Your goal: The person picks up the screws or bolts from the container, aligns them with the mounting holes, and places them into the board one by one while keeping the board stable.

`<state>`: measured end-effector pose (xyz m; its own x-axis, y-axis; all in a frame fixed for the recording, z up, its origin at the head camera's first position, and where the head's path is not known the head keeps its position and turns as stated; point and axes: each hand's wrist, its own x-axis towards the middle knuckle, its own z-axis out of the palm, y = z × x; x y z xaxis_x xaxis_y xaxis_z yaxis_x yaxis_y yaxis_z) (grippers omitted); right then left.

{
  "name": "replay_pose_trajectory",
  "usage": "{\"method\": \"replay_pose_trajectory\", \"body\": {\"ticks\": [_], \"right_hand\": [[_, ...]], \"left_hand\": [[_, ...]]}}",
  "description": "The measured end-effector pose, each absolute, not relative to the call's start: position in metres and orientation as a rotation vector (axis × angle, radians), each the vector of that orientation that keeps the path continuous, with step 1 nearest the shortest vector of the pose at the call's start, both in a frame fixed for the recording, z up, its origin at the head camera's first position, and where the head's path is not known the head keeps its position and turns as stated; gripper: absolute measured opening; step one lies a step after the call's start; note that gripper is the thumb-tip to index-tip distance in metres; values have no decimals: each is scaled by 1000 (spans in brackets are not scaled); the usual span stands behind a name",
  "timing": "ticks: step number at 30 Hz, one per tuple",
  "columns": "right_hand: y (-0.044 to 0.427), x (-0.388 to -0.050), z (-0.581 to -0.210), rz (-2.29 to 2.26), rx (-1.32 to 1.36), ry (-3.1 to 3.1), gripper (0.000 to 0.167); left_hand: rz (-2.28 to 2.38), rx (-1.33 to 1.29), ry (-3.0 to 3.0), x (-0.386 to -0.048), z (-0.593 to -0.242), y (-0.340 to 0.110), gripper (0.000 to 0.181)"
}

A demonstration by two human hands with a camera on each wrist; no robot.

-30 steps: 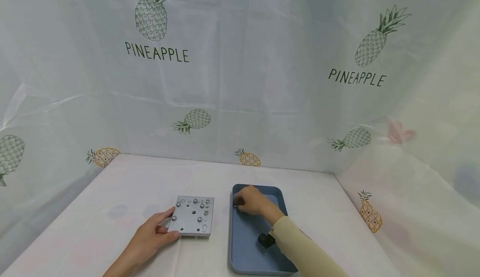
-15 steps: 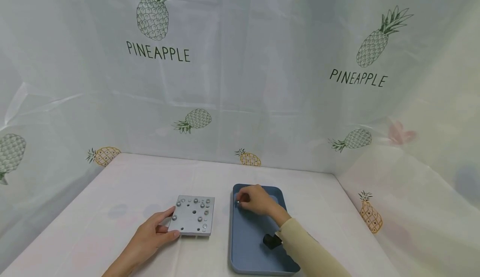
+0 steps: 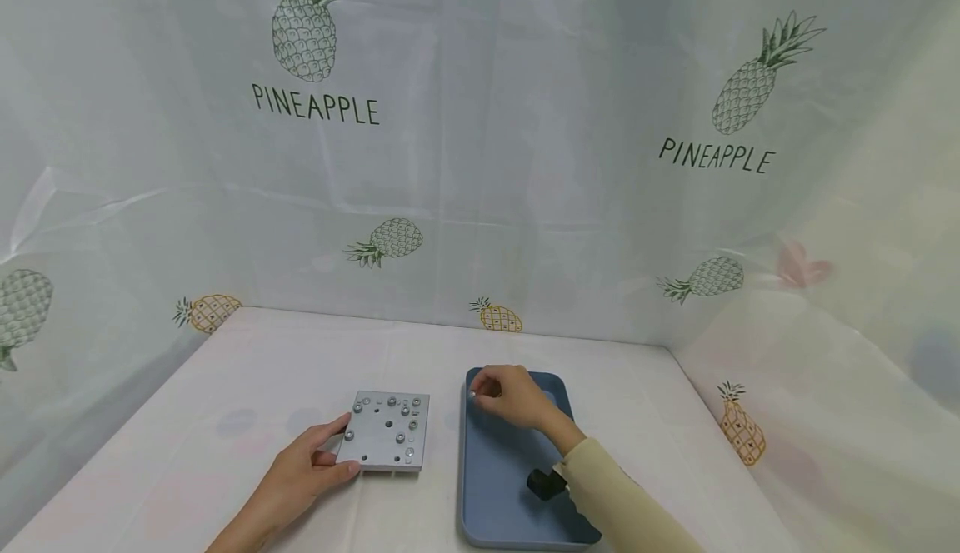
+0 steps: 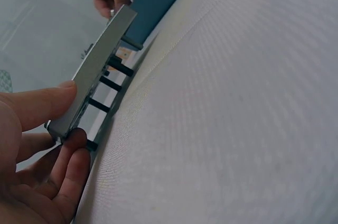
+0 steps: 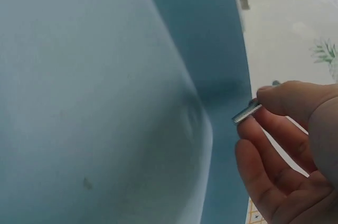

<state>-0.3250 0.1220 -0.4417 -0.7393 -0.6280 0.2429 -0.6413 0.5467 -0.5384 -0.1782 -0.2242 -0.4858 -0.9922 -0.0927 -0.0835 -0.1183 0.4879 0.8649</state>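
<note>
My left hand (image 3: 303, 468) grips the left edge of a square silver metal plate (image 3: 375, 440), thumb on top and fingers underneath. Several socket-head screws stand in holes on its face, while other holes are bare. In the left wrist view, dark screw shanks (image 4: 111, 83) stick out below the plate, which is held tilted in that view. Over the far left corner of a blue tray (image 3: 491, 486), my right hand (image 3: 513, 397) pinches a small silver screw (image 5: 247, 113) between thumb and fingertips. Its threaded end shows in the right wrist view; the fingers cover its head.
The tray lies right of the plate, with a narrow strip of white tablecloth (image 3: 444, 495) between them. A black wrist camera (image 3: 546, 484) hangs from the right sleeve above the tray. Curtains printed with pineapples (image 3: 303, 37) surround the table at the back and sides.
My right hand has risen slightly from the tray's left corner, now with the screw visible between its fingertips. The left hand and the plate have stayed in place.
</note>
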Motion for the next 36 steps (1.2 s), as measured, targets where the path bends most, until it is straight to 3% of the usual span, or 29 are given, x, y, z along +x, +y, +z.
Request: {"method": "replay_pose_trajectory", "body": {"ticks": [13,36], "right_hand": [[107,-314,-429,1167,1065,-2688,16],[69,-284,-417,1292,1157,-2696,14]], "left_hand": [[1538,-202,2699,-179,-486,-224,90],[1546,-194,2702,-178,-483,-223,89]]}}
